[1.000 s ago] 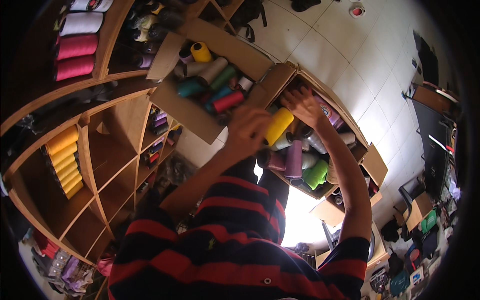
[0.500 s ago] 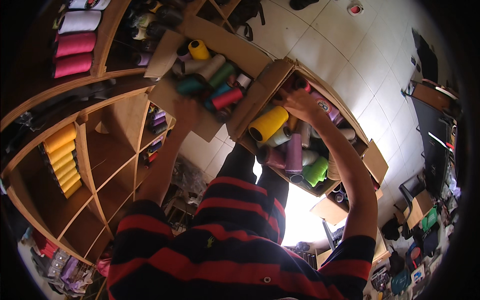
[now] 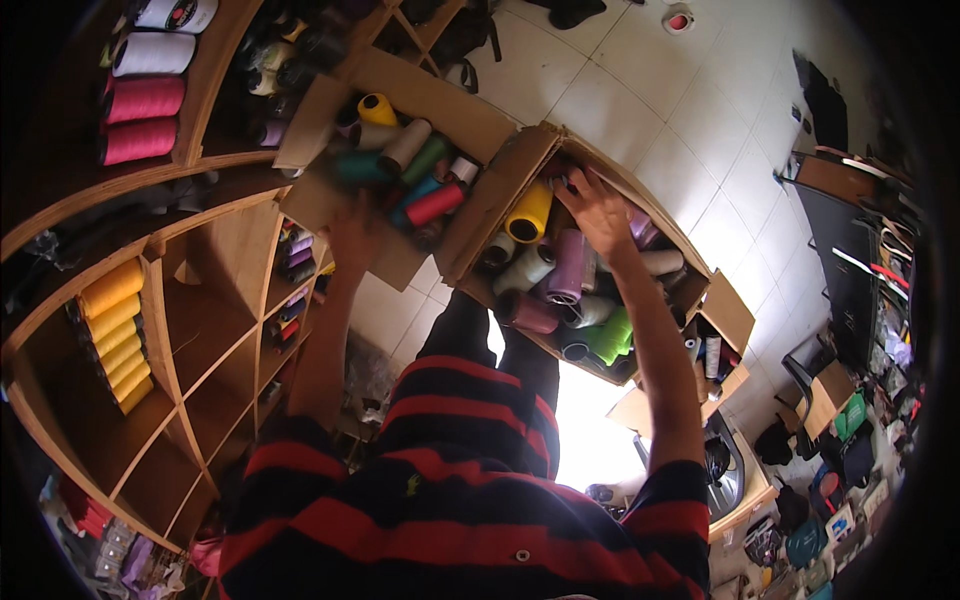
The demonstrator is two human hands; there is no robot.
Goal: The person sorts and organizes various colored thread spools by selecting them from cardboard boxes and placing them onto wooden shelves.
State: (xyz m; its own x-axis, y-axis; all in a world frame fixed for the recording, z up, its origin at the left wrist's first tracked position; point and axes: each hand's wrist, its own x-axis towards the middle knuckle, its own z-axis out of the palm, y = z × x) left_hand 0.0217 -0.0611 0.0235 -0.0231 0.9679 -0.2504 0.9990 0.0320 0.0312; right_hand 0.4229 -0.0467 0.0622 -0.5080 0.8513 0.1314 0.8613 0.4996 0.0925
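Note:
My right hand [image 3: 597, 215] reaches into the right cardboard box [image 3: 497, 205], over a pile of thread spools. Its fingers are bent but apart, with no spool visibly held. Beside the fingertips lies a yellow spool [image 3: 528, 212]; a purple spool [image 3: 568, 268] is nearer me, and a bright green spool [image 3: 612, 337] sits by the near wall. My left hand [image 3: 355, 235], slightly blurred, is at the near flap of the left cardboard box [image 3: 400, 262], its fingers extended and apart. That box holds a red spool [image 3: 435, 204], a dark green spool [image 3: 362, 167] and several others.
On my left stands a wooden shelf [image 3: 160, 330] with compartments, one holding yellow spools [image 3: 118, 335]. Pink spools [image 3: 140, 120] lie on a higher shelf. Another open carton [image 3: 728, 310] is behind the right box. Tiled floor [image 3: 625, 95] lies beyond.
In the right box, the yellow and purple spools have shifted away from me. A red spool and a labelled cone near my right hand no longer show. My left hand stays by the flap.

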